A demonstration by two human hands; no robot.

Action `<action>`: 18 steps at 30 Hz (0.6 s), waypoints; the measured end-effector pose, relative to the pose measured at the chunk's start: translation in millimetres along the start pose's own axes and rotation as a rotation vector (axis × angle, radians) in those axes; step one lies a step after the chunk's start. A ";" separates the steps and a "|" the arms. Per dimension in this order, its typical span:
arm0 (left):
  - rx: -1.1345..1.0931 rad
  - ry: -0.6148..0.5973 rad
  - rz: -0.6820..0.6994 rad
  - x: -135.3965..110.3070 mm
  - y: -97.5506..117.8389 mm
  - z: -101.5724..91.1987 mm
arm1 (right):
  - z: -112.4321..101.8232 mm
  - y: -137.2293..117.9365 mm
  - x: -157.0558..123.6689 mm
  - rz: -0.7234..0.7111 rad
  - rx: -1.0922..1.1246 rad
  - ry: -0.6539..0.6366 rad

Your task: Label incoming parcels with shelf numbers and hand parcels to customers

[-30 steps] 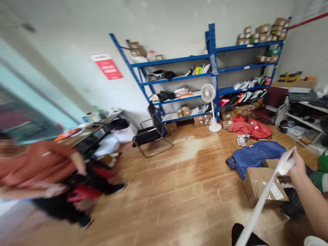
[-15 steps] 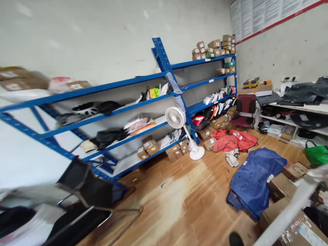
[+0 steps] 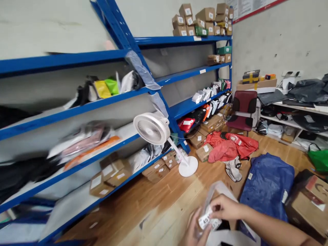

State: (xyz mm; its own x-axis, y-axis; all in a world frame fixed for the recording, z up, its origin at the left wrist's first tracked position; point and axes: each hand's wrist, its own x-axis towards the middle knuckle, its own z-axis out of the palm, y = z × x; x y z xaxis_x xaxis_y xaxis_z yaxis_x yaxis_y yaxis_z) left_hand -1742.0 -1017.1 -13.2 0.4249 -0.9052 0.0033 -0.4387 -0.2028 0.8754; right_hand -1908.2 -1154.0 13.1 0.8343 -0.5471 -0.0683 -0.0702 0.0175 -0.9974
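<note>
Low in the picture, both my hands are closed on a clear plastic package (image 3: 214,201) with a white printed label. My right hand (image 3: 227,207) pinches its upper right side, the arm coming in from the lower right. My left hand (image 3: 195,230) grips it from below, partly blurred by motion. The package hangs above the wooden floor (image 3: 159,201), near a blue bag (image 3: 268,182) lying on the floor. What is inside the package cannot be made out.
Blue metal shelving (image 3: 164,80) with cartons and bagged goods runs along the left and back. A white fan (image 3: 153,130) stands before it. Red bags (image 3: 230,145), a dark red chair (image 3: 244,106), cardboard boxes (image 3: 309,201) and white shelves (image 3: 302,119) lie to the right.
The view swung right and closer to the shelving; the person in orange and the black chair left the picture. The white package went from my raised right hand to both hands, low in front.
</note>
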 end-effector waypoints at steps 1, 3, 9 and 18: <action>-0.142 -0.008 -0.040 34.3 4.0 5.2 | -5.5 -0.4 26.5 -0.001 0.022 0.038; -0.325 -0.041 -0.183 98.6 13.7 10.1 | -24.5 -1.5 74.7 0.031 0.053 0.180; -0.296 -0.267 -0.246 267.9 34.4 4.8 | -94.1 0.1 182.2 0.073 0.026 0.628; -0.294 -0.261 -0.305 436.5 13.7 62.3 | -189.8 54.0 305.5 0.213 0.233 0.661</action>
State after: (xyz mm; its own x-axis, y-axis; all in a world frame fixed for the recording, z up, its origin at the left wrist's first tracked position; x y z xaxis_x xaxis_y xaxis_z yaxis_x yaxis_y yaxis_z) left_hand -1611.8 -1438.2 -29.8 0.2707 -0.8919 -0.3623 -0.0673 -0.3930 0.9171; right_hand -1761.0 -1479.0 -57.1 0.3061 -0.9014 -0.3063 -0.0144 0.3173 -0.9482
